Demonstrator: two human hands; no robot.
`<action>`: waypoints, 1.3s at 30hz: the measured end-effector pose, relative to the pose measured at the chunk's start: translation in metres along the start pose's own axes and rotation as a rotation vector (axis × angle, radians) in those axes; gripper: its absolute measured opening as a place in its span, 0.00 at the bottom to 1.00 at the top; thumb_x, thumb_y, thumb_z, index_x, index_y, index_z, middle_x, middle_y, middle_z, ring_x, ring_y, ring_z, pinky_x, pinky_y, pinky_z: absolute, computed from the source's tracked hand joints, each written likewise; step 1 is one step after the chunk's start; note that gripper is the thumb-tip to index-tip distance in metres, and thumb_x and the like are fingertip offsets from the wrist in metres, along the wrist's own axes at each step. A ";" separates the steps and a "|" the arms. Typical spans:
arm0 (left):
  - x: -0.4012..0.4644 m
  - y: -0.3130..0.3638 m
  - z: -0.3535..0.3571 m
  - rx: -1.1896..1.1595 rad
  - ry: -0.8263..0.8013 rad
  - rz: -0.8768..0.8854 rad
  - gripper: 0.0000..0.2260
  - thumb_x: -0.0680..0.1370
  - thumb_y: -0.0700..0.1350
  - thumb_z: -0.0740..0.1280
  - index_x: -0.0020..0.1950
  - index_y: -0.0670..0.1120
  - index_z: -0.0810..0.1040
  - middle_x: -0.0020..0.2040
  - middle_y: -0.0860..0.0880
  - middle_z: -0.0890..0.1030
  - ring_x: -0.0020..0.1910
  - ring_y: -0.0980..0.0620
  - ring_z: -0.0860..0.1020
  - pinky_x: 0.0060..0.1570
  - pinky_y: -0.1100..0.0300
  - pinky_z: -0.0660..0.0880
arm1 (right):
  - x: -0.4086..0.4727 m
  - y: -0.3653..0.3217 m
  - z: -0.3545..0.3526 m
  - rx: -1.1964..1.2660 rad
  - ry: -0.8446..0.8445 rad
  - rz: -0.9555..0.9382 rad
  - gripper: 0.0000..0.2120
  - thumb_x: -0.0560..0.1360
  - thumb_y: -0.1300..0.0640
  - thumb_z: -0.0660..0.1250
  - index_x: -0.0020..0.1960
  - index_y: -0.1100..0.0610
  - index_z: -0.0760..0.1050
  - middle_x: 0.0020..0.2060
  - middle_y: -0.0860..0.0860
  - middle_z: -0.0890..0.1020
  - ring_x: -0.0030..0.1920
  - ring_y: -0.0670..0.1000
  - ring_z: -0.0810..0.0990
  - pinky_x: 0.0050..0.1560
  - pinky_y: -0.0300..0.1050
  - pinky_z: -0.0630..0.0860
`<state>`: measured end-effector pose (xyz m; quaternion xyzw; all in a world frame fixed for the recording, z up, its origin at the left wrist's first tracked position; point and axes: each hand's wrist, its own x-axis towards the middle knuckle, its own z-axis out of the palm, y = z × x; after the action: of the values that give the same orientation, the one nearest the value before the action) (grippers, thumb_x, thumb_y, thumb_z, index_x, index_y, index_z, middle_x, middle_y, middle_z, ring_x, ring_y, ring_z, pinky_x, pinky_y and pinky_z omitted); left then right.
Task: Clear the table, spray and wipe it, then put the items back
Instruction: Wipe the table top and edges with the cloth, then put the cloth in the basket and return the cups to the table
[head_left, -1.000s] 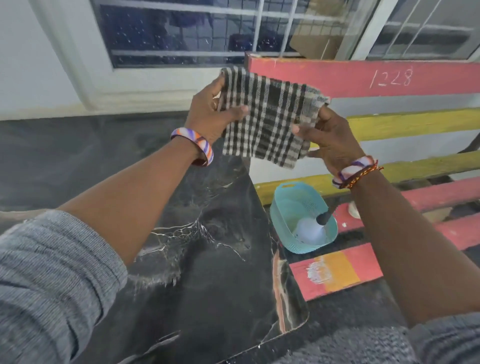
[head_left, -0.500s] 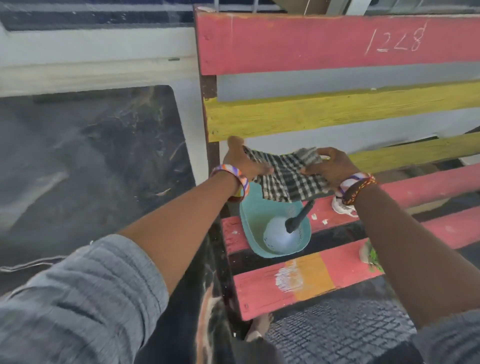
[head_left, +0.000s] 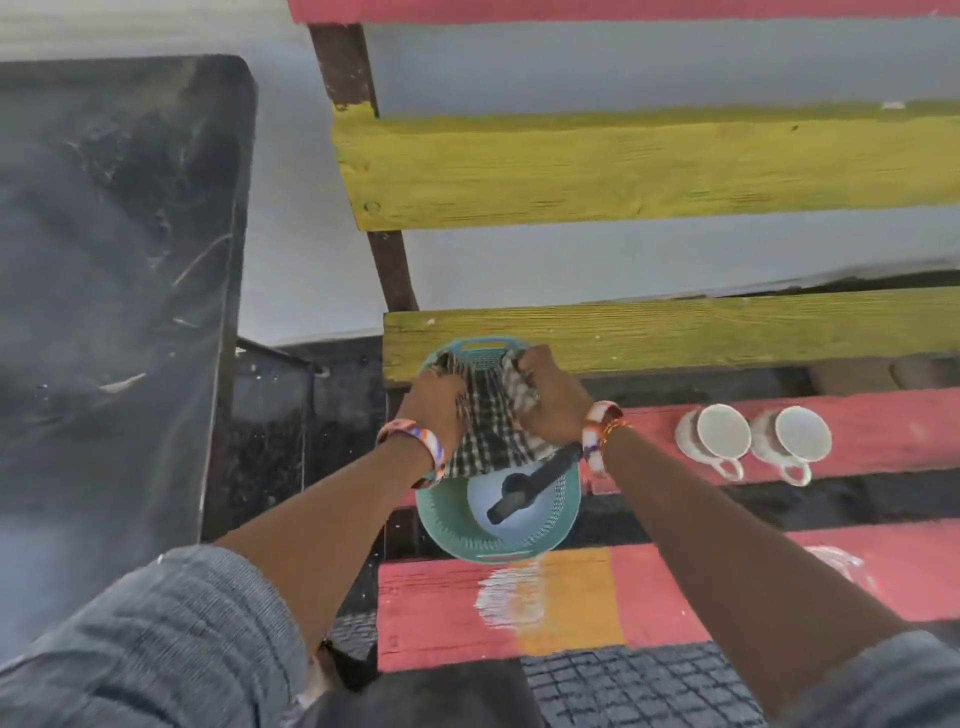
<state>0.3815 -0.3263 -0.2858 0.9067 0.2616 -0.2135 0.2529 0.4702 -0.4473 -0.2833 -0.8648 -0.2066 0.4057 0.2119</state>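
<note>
Head cam: both hands are gripping the checkered cloth (head_left: 485, 431) over the teal basket (head_left: 441, 514) on the bench (head_left: 623, 166), left hand (head_left: 436, 402) and right hand (head_left: 550, 397) bunching its edges. The cloth's long side is running away from the camera, covering the basket's far half. Spray bottle (head_left: 511, 506) partly hidden; table (head_left: 104, 260) blurry.

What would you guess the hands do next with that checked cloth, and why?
Probably let go of the checked cloth into the teal basket: left hand and right hand both grip it bunched over the basket, beside the spray bottle.
</note>
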 end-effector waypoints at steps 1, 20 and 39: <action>0.002 0.000 0.005 0.029 -0.021 -0.007 0.15 0.76 0.40 0.64 0.63 0.41 0.72 0.64 0.38 0.72 0.60 0.40 0.74 0.59 0.51 0.72 | 0.005 0.001 0.002 -0.056 -0.036 -0.013 0.27 0.71 0.72 0.63 0.67 0.64 0.58 0.38 0.51 0.71 0.36 0.52 0.74 0.29 0.40 0.68; 0.044 -0.016 0.064 0.629 -0.529 0.153 0.14 0.78 0.41 0.60 0.63 0.43 0.74 0.63 0.44 0.77 0.61 0.43 0.75 0.60 0.53 0.74 | 0.032 0.002 0.007 -0.913 -0.308 -0.422 0.14 0.74 0.71 0.59 0.57 0.65 0.77 0.51 0.62 0.81 0.49 0.62 0.81 0.48 0.50 0.78; -0.038 0.080 -0.064 0.355 -0.191 0.388 0.14 0.76 0.32 0.57 0.58 0.43 0.73 0.57 0.43 0.75 0.55 0.44 0.74 0.46 0.60 0.72 | -0.085 0.003 -0.045 -0.512 0.388 -0.214 0.13 0.77 0.51 0.60 0.60 0.47 0.76 0.52 0.55 0.83 0.55 0.59 0.79 0.49 0.49 0.74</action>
<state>0.4154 -0.3624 -0.1885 0.9456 0.0167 -0.2882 0.1500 0.4568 -0.5035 -0.2063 -0.9244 -0.3472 0.1441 0.0648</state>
